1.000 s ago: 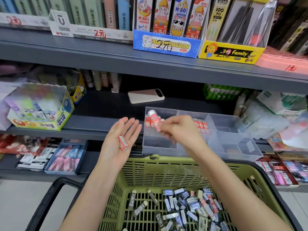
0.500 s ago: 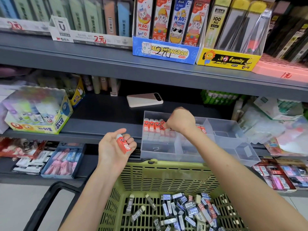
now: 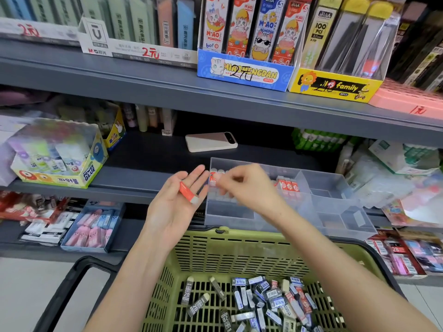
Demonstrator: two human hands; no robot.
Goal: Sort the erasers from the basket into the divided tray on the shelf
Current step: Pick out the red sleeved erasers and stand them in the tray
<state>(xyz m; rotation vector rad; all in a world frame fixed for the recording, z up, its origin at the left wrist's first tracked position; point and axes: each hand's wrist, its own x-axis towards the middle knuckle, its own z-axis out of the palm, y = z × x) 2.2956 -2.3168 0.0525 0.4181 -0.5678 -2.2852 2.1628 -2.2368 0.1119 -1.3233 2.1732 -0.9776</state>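
Observation:
A red-sleeved eraser [image 3: 188, 192] lies across the fingers of my left hand [image 3: 167, 212], which is palm up just left of the clear divided tray [image 3: 335, 212] on the shelf. My right hand [image 3: 249, 188] hovers over the tray's left compartment, fingers loosely curled and blurred, with nothing seen in them. Its fingertips are close to my left hand's fingertips. Red erasers stand in a row in the tray [image 3: 288, 186], and one shows at the tray's left end [image 3: 212, 178]. Below, the green basket [image 3: 239, 238] holds several loose erasers [image 3: 271, 300].
A white phone [image 3: 211, 141] lies on the shelf behind the tray. A glue box [image 3: 57, 161] stands at the left, plastic packets at the right. The basket's black handle [image 3: 62, 295] juts out lower left. Boxes of stationery fill the shelf above.
My right hand put its eraser in the tray and has drawn back left toward my left hand. My left hand has opened flat again and lifted nearer the tray.

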